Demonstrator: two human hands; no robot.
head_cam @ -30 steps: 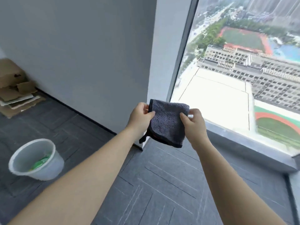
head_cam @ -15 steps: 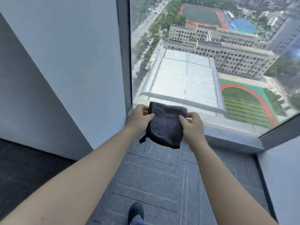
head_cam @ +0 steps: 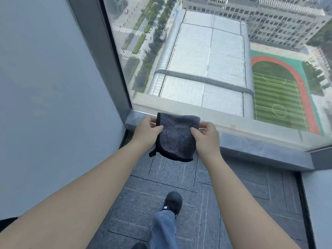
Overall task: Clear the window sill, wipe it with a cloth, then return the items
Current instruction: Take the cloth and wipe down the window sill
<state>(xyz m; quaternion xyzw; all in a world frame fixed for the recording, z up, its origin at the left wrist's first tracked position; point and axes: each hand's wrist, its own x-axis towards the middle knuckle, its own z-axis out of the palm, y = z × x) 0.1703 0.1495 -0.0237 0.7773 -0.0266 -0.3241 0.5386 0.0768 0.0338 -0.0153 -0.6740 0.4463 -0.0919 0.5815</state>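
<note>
A folded dark grey cloth [head_cam: 177,137] with a black hem hangs in front of me, held by both hands. My left hand [head_cam: 146,133] pinches its left edge and my right hand [head_cam: 206,136] pinches its right edge. The cloth is in the air just in front of the left end of the grey stone window sill [head_cam: 251,144], which runs low along the bottom of the big window. No items stand on the part of the sill that I can see.
A pale wall [head_cam: 53,87] and a dark window frame [head_cam: 106,54] close off the left side. Another wall edge [head_cam: 319,203] stands at the right. Grey carpet tiles [head_cam: 233,194] cover the floor, with my shoe [head_cam: 172,202] stepping forward.
I have turned right and walked up to the window; the bucket and cardboard on the left dropped out of view. The sill is now close under the cloth. My hold on the cloth is unchanged.
</note>
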